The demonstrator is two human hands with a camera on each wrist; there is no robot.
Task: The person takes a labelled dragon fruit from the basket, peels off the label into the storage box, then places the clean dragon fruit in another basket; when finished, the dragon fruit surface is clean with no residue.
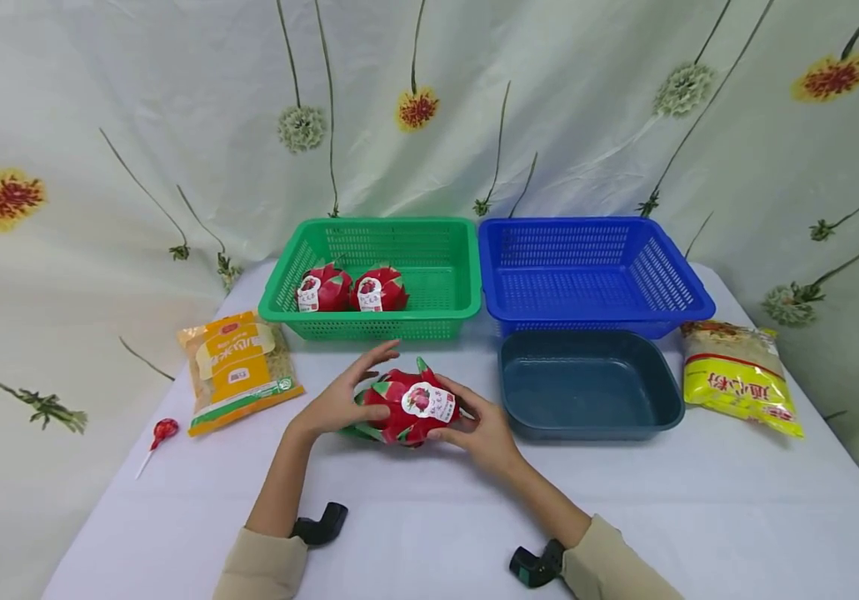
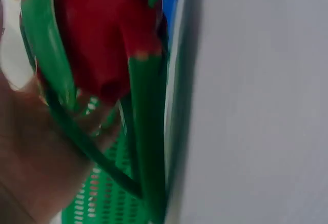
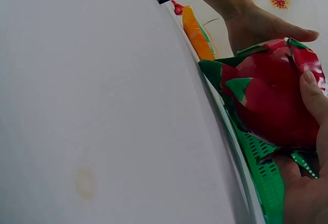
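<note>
In the head view a red dragon fruit (image 1: 407, 408) with green scales and a white label is at the front middle, over the table. My right hand (image 1: 487, 429) grips its right end, thumb in front and fingers behind. At the left end is my left hand (image 1: 339, 400), its fingers spread and raised and its thumb by the fruit's front. The right wrist view shows the dragon fruit (image 3: 277, 96) between both hands. Long green leaf tips (image 2: 148, 126) trail from it in the left wrist view. Two more labelled dragon fruits (image 1: 333, 293) sit in the green basket (image 1: 369, 327).
Beside the green basket stands a blue basket (image 1: 586, 317), with a dark teal basin (image 1: 590, 429) before it. A yellow packet (image 1: 740, 379) lies to the right. On the left are an orange packet (image 1: 242, 371) and a red lollipop (image 1: 164, 430). Flowered cloth (image 1: 414, 167) hangs behind.
</note>
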